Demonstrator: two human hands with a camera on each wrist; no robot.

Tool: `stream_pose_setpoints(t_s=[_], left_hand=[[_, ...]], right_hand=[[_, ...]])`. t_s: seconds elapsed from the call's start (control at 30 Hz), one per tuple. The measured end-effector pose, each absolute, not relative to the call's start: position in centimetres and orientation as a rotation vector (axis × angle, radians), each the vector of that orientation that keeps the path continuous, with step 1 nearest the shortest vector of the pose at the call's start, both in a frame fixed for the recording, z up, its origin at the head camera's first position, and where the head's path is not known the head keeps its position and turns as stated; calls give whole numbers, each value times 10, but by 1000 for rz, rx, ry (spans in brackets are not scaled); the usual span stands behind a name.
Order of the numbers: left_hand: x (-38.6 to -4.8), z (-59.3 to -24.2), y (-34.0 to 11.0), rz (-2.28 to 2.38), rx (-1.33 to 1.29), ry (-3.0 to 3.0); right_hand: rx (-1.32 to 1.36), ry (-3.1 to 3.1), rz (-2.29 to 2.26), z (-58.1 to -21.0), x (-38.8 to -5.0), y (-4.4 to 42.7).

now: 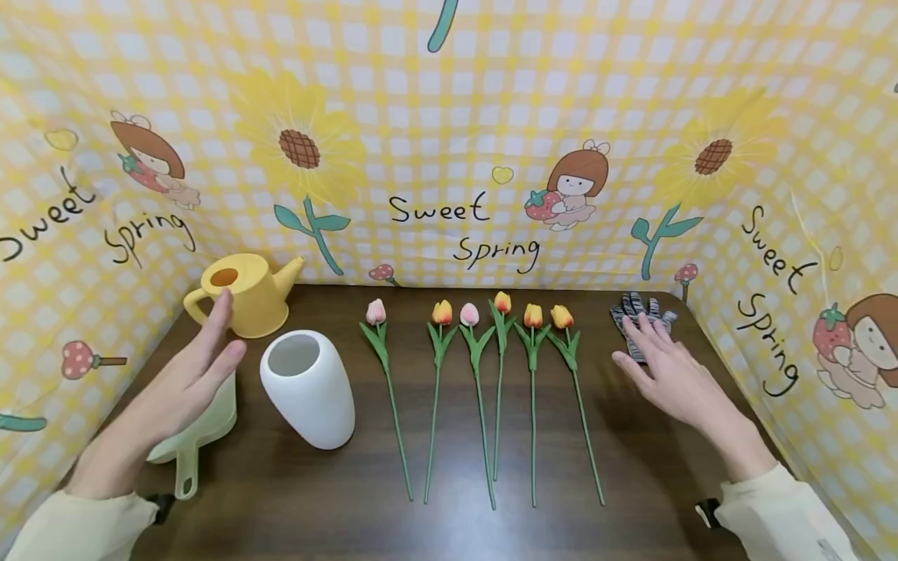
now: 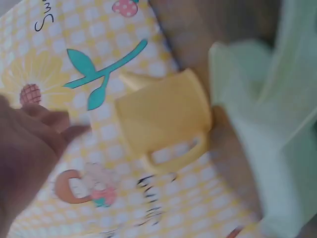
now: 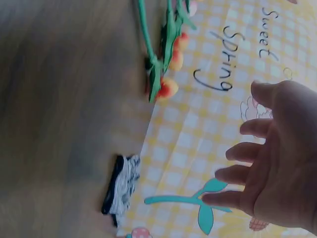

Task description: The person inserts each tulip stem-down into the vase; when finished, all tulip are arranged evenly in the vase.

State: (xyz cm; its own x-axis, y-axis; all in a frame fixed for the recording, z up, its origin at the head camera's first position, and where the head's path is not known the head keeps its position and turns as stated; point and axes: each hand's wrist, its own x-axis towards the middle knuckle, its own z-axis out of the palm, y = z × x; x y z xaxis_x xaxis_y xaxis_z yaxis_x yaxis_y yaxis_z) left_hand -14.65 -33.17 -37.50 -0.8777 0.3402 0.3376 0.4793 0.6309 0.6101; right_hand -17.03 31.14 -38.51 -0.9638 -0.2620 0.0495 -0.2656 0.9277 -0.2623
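Note:
My left hand [image 1: 184, 379] hovers over the left side of the table, fingers extended and holding nothing. Below it lies a pale green dustpan-like scoop [image 1: 210, 421], partly hidden by the hand and forearm. Just beyond the fingers stands a yellow watering can [image 1: 259, 300], whose handle shows in the left wrist view [image 2: 166, 116]. My right hand [image 1: 677, 374] hangs in the air with spread fingers, nothing in it. In the head view it overlaps a grey knitted glove [image 1: 634, 310], seen apart from the hand in the right wrist view.
A white vase [image 1: 316, 397] stands right of the scoop. Several artificial tulips, pink [image 1: 376, 312] and orange-yellow [image 1: 562, 316], lie in a row across the middle of the dark wooden table [image 1: 449, 538]. A yellow checked cloth [image 1: 435, 117] walls the back and sides.

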Motion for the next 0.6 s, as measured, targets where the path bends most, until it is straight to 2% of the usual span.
stream_pose_setpoints(t_s=[0.1, 0.2, 0.4, 0.6], left_hand=[[-141, -386, -325, -1563, -923, -2318], [-134, -400, -315, -1773, -1025, -2164], [-123, -413, -294, -1621, -823, -2383], [-120, -414, -287, -1566, -669, -2486]], right_hand=[[427, -3015, 587, -390, -166, 304], [412, -2989, 707, -401, -164, 301], [402, -2972, 1051, -429, -168, 293], [196, -3029, 1532, -446, -182, 283]])
